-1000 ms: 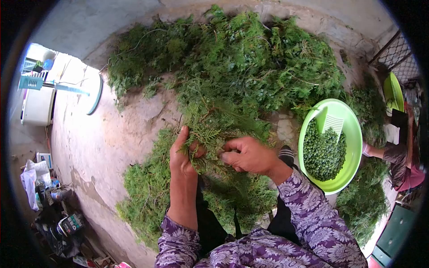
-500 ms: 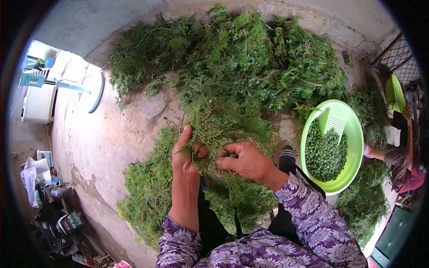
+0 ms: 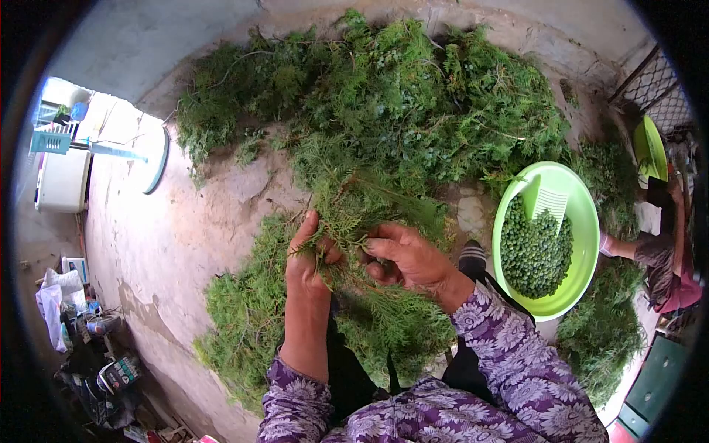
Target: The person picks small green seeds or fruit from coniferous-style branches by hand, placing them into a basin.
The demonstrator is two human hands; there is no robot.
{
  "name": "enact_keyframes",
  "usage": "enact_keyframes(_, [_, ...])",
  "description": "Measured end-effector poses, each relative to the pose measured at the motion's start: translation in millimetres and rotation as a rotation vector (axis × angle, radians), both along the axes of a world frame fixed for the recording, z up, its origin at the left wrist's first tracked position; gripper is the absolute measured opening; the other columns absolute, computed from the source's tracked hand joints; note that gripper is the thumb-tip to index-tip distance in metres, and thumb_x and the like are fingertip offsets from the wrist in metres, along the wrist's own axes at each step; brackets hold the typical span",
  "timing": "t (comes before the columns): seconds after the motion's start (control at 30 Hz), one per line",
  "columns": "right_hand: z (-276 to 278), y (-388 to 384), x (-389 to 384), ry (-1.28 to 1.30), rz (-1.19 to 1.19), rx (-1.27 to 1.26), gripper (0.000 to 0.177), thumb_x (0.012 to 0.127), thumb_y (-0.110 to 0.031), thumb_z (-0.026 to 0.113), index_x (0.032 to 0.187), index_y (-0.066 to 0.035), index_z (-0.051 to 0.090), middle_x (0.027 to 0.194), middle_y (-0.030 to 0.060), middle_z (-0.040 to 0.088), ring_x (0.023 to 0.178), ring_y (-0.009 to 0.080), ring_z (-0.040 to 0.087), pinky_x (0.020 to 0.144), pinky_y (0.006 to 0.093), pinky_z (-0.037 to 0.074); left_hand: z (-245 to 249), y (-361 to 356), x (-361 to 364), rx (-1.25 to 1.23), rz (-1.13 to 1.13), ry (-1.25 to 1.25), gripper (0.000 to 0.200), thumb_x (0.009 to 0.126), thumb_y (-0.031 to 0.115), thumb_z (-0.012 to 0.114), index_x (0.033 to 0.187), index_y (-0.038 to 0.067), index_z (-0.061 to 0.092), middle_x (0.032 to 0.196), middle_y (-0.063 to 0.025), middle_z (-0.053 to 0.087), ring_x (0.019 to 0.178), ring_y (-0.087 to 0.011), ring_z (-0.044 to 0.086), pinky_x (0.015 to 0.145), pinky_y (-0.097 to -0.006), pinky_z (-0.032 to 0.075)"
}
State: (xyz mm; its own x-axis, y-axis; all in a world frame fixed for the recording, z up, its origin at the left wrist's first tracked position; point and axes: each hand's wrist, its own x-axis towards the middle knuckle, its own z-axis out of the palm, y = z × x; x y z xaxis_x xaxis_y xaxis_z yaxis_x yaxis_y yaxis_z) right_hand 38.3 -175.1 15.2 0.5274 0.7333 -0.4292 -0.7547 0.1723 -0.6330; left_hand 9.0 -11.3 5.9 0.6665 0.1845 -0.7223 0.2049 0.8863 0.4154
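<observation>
My left hand (image 3: pixel 306 260) is closed round a leafy arborvitae branch (image 3: pixel 346 220), its thumb pointing up along the stem. Close beside it on the right, my right hand (image 3: pixel 415 260) has thumb and fingers curled together at the branch's sprigs. Whatever lies between those fingertips is too small to make out. To the right of my hands a light green plastic basin (image 3: pixel 588 275) holds a heap of small round green cones (image 3: pixel 533 258). A ribbed washboard part (image 3: pixel 551 204) is moulded into its far side.
A big pile of cut green branches (image 3: pixel 413 96) lies along the wall; more greenery (image 3: pixel 251 325) lies below my hands. At right, another person's leg (image 3: pixel 622 249) and a second green basin (image 3: pixel 650 151) show. A pedestal fan (image 3: pixel 151 159) and clutter (image 3: pixel 103 369) stand left.
My right hand's fingers have shifted slightly at the sprigs, and the thumb has moved up a little. My left hand keeps its hold on the branch. The view has moved slightly.
</observation>
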Motion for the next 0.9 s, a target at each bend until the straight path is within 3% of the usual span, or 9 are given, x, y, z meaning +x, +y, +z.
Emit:
enact_keyframes(0.17, [-1, 2, 1, 0.081, -0.028, 0.011, 0.023, 0.083, -0.025, 0.051, 0.097, -0.007, 0.053, 0.078, 0.0011, 0.055, 0.056, 0.007, 0.049, 0.043, 0.0191, 0.037, 2, -1, -1, 0.036, -0.053, -0.055, 0.014, 0.081, 0.022, 0.056, 0.08, 0.011, 0.048, 0.059, 0.0015, 0.048, 0.039, -0.009, 0.037, 0.034, -0.0224, 0.029])
enact_keyframes(0.23, [-1, 2, 1, 0.194, -0.028, -0.126, 0.022, 0.084, -0.025, 0.05, 0.096, -0.007, 0.054, 0.078, 0.0007, 0.054, 0.058, 0.0079, 0.05, 0.045, 0.0202, 0.038, 4, -3, -2, 0.032, -0.047, -0.056, 0.014, 0.081, 0.022, 0.055, 0.081, 0.01, 0.048, 0.064, 0.0012, 0.05, 0.041, -0.0084, 0.039, 0.034, -0.0218, 0.03])
enact_keyframes(0.3, [1, 3, 1, 0.246, -0.075, -0.048, 0.022, 0.084, -0.025, 0.05, 0.095, -0.007, 0.054, 0.079, 0.0007, 0.055, 0.059, 0.0084, 0.051, 0.046, 0.0205, 0.039, 8, -5, -2, 0.078, -0.085, -0.057, 0.013, 0.082, 0.022, 0.055, 0.083, 0.01, 0.049, 0.069, 0.0004, 0.051, 0.046, -0.0078, 0.041, 0.036, -0.0211, 0.031])
enact_keyframes(0.43, [-1, 3, 0, 0.299, -0.127, 0.039, 0.022, 0.083, -0.026, 0.053, 0.095, -0.007, 0.055, 0.082, 0.0006, 0.055, 0.063, 0.0096, 0.052, 0.051, 0.021, 0.042, 9, -6, -2, 0.062, -0.075, -0.046, 0.014, 0.082, 0.022, 0.055, 0.083, 0.01, 0.049, 0.068, 0.0, 0.051, 0.047, -0.0077, 0.041, 0.037, -0.0219, 0.032])
enact_keyframes(0.67, [3, 4, 0, 0.346, -0.071, -0.034, 0.023, 0.081, -0.026, 0.057, 0.096, -0.008, 0.056, 0.082, -0.0001, 0.054, 0.062, 0.01, 0.052, 0.053, 0.0223, 0.044, 10, -10, -2, 0.246, -0.076, -0.019, 0.02, 0.083, 0.025, 0.054, 0.083, 0.005, 0.052, 0.07, -0.0035, 0.055, 0.052, -0.013, 0.05, 0.041, -0.0265, 0.038])
enact_keyframes(0.83, [-10, 2, 0, 0.529, 0.055, 0.144, 0.019, 0.079, -0.024, 0.059, 0.093, -0.013, 0.057, 0.084, -0.0011, 0.053, 0.059, 0.0096, 0.049, 0.052, 0.0237, 0.046, 21, -18, 0, 0.37, -0.08, -0.007, 0.022, 0.083, 0.025, 0.053, 0.081, 0.003, 0.053, 0.068, -0.0049, 0.056, 0.053, -0.0138, 0.053, 0.043, -0.0264, 0.04])
enact_keyframes(0.9, [-7, 2, -1, 0.538, 0.017, 0.098, 0.017, 0.079, -0.024, 0.06, 0.091, -0.013, 0.056, 0.082, -0.0014, 0.053, 0.059, 0.0098, 0.049, 0.051, 0.0234, 0.045, 22, -19, -1, 0.382, -0.094, -0.027, 0.022, 0.083, 0.025, 0.053, 0.08, 0.003, 0.053, 0.068, -0.0055, 0.057, 0.052, -0.0139, 0.053, 0.042, -0.0261, 0.04])
